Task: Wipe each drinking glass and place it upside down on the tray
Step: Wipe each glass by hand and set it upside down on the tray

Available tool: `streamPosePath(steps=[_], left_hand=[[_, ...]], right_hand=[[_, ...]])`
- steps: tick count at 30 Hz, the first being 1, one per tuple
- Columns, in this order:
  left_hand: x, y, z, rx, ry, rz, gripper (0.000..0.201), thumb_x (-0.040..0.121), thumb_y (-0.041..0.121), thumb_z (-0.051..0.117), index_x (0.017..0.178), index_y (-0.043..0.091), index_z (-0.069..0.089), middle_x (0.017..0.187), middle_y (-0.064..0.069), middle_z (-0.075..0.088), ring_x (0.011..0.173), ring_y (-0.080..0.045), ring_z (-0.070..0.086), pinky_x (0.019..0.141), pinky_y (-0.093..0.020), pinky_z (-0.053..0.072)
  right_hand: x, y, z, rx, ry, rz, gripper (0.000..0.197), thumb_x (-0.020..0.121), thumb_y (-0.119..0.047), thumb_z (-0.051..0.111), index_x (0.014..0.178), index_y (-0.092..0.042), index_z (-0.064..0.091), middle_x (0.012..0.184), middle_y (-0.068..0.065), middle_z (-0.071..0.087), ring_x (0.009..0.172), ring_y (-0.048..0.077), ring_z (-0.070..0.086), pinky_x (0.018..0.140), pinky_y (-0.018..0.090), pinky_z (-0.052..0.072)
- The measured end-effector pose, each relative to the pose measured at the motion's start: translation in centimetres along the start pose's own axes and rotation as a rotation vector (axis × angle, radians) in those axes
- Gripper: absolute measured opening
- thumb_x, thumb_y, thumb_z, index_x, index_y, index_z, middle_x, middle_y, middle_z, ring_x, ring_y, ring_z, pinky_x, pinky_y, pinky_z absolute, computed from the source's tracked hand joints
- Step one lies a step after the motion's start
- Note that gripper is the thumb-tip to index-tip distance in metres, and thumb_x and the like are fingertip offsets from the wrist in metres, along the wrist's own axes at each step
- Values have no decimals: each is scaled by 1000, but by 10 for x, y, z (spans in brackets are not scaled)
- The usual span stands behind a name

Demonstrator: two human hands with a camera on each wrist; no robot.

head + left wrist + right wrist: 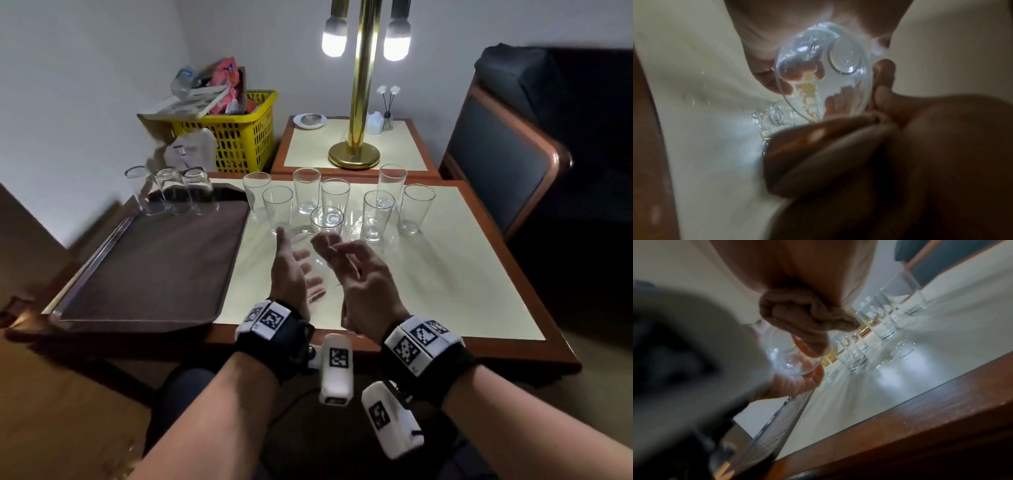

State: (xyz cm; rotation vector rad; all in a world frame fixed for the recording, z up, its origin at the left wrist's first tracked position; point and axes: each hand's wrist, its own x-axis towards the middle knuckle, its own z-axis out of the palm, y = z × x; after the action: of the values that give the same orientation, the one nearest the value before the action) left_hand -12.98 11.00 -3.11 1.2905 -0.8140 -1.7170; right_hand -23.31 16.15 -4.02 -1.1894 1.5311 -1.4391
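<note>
My left hand [291, 263] cups a drinking glass [317, 274], fingers curled round its far side, held above the table [445, 274] w/ base pointing away from me. My right hand [356, 274] is just beside it, fingers loosely curled; can't tell if it touches the glass. Tray [154, 267] sits at left, 3 glasses [171, 193] upside down at its far edge. Approx. 9 more glasses [376, 216] stand upright on table beyond my hands. Water droplets [902, 350] on tabletop.
</note>
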Motion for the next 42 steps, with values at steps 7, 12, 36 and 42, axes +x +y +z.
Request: streamPosePath(steps=[7, 12, 36, 42], left_hand=[[1, 4, -6, 160, -138, 138, 68, 76, 71, 67, 114, 15, 61, 99, -6, 61, 82, -22, 59, 73, -37, 51], [2, 10, -14, 290, -377, -37, 36, 99, 50, 54, 116, 18, 54, 109, -16, 64, 88, -29, 67, 75, -40, 55], [8, 14, -23, 135, -189, -38, 64, 96, 71, 39, 118, 13, 56, 108, -17, 63, 96, -34, 65, 88, -46, 53], [4, 11, -25, 185, -178, 148, 72, 74, 72, 70, 118, 16, 61, 103, -7, 64, 76, -20, 60, 67, -32, 47]], right_hand=[[-5, -19, -9, 27, 23, 127, 38, 99, -55, 56, 133, -38, 63, 89, 15, 76, 39, 32, 54, 35, 34, 45], [-2, -16, -7, 41, 159, 129, 38, 98, -56, 57, 132, -41, 64, 82, 11, 76, 41, 30, 49, 33, 42, 49], [-9, -9, 16, -73, 63, 10, 33, 99, -48, 60, 132, -47, 62, 98, -18, 72, 50, 2, 56, 52, 25, 50], [-2, -9, 9, 61, 108, 72, 33, 99, -51, 58, 129, -40, 68, 85, 1, 78, 43, 27, 52, 44, 29, 46]])
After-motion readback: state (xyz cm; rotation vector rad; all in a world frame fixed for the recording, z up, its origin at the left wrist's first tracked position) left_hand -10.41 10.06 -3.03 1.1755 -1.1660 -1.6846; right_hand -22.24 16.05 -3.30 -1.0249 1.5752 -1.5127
